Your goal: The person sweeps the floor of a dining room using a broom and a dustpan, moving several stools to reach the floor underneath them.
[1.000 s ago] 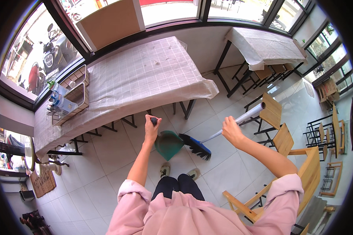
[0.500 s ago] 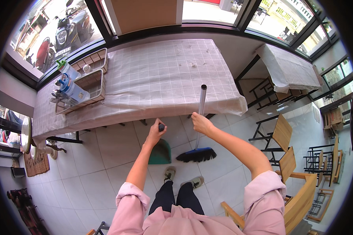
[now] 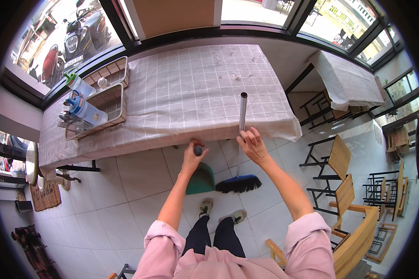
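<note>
My left hand is wrapped round the dark upright handle of a green dustpan, whose pan sits low over the tiled floor. To its right, my right hand grips the silver stick of a broom between thumb and bent fingers, some of them loosely lifted. The broom stands nearly upright, its stick rising in front of the table's edge. Its blue head with black bristles is down by the floor, right beside the dustpan. Whether the bristles touch the tiles I cannot tell.
A table with a checked cloth spans the front, small white scraps on it. Baskets at its left hold bottles and cutlery. Wooden chairs stand to the right, a wooden frame close by my right arm.
Both hands have shifted a little to the right, with the dustpan and broom. The broom head is now closer to the dustpan. My right fingers have loosened and lifted somewhat on the stick.
</note>
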